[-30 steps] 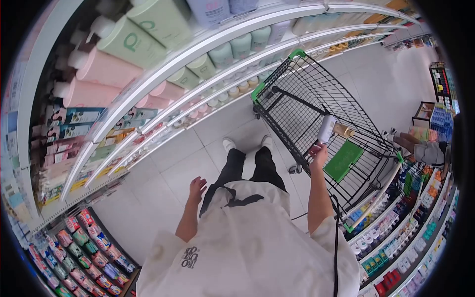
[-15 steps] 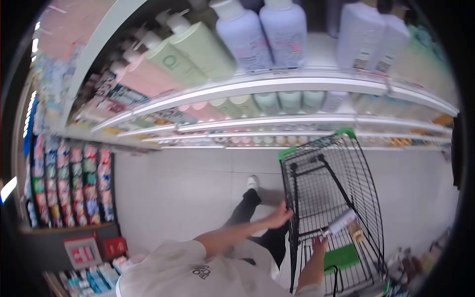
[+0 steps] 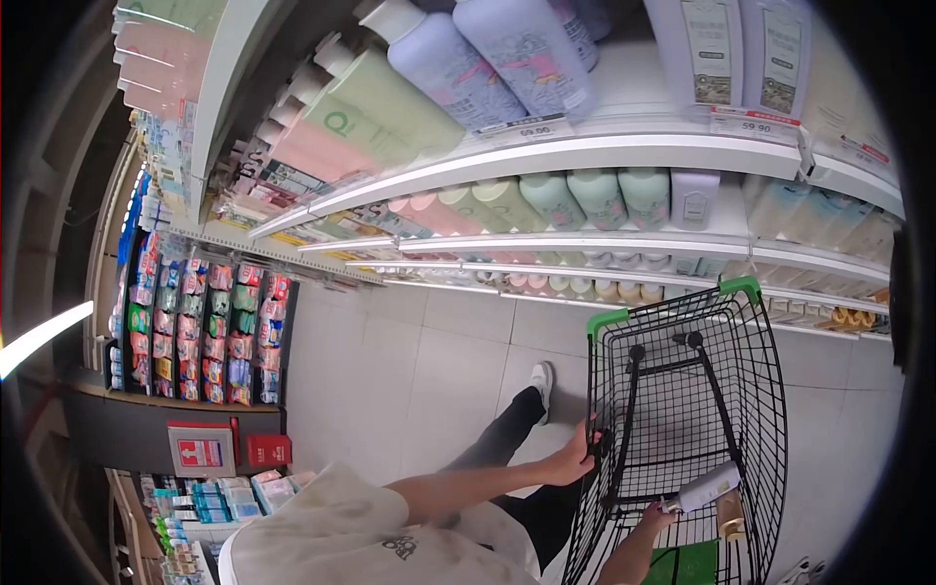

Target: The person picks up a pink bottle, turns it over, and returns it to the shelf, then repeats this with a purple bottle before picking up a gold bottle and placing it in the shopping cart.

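**Near to far.** Right hand (image 3: 654, 516), fingers closed on the lower end of a white bottle (image 3: 709, 486), which is held tilted inside the black wire shopping cart (image 3: 756, 390). Left hand (image 3: 577, 456) clasps the cart's side rim. Behind the cart, white store shelves (image 3: 585, 156) carry pastel pump bottles (image 3: 390, 97).

Bright, even shop light; a glaring strip (image 3: 39, 338) at left. Fisheye view bends the shelves (image 3: 585, 156); corners are black, edges soft.
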Action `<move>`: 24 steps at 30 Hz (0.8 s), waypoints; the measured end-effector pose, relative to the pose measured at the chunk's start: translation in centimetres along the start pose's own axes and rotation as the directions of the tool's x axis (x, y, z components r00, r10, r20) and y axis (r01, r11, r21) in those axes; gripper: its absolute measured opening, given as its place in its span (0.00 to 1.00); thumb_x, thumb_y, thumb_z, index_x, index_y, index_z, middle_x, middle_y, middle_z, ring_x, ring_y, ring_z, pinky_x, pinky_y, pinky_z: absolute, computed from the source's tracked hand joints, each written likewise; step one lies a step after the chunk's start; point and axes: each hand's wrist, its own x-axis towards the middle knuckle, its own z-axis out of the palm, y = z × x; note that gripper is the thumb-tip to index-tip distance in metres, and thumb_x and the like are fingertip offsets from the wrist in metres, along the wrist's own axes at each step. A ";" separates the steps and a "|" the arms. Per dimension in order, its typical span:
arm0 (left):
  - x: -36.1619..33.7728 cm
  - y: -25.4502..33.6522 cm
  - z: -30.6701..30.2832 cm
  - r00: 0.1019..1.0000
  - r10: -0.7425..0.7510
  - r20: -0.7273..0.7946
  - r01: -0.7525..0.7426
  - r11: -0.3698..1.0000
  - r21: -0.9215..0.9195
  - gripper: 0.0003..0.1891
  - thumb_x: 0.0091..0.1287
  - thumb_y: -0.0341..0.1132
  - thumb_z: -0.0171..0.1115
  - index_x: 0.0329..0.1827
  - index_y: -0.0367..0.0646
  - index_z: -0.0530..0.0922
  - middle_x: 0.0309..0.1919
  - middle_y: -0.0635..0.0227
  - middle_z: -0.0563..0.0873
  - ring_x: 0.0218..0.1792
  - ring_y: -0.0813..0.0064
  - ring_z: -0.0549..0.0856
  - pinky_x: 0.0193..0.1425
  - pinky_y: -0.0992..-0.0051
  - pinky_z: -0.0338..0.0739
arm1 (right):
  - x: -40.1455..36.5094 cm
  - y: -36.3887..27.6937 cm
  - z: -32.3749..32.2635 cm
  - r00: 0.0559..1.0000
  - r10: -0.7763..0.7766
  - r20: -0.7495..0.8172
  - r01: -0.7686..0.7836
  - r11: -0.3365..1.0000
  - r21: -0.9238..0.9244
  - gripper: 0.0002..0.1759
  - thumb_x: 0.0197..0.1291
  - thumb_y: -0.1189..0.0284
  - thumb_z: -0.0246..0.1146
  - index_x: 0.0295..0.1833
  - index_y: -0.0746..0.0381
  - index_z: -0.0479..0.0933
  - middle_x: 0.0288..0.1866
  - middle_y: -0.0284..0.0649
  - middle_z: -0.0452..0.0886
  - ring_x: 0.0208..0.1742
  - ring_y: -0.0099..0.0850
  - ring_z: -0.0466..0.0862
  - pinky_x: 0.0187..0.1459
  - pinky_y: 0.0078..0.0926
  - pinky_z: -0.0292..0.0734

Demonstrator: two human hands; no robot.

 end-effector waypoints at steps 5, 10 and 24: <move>-0.1 -0.3 1.0 1.000 0.013 0.012 -0.013 1.000 0.007 0.39 0.64 0.23 0.49 0.71 0.38 0.33 0.59 0.51 0.66 0.63 0.63 0.67 0.67 0.69 0.57 | 5.8 4.7 0.7 0.991 0.018 -0.130 0.024 0.950 0.310 0.28 0.46 0.76 0.68 0.56 0.66 0.69 0.46 0.44 0.77 0.41 0.33 0.78 0.34 0.34 0.79; 0.1 -0.8 1.5 0.999 -0.017 0.041 0.016 1.000 0.003 0.38 0.65 0.24 0.49 0.70 0.37 0.33 0.58 0.52 0.66 0.62 0.63 0.68 0.67 0.69 0.57 | 5.2 0.7 0.3 0.782 0.600 0.170 -0.212 0.000 0.977 0.30 0.51 0.60 0.67 0.56 0.64 0.69 0.47 0.50 0.74 0.46 0.41 0.76 0.38 0.38 0.79; 0.3 -0.5 2.6 0.998 0.058 0.006 -0.058 0.998 0.023 0.39 0.64 0.25 0.52 0.70 0.32 0.34 0.52 0.50 0.68 0.56 0.61 0.71 0.64 0.69 0.61 | 5.3 -2.2 0.6 0.845 0.469 0.256 -0.193 -0.179 0.965 0.16 0.65 0.59 0.54 0.47 0.61 0.71 0.35 0.38 0.77 0.27 0.32 0.78 0.30 0.31 0.81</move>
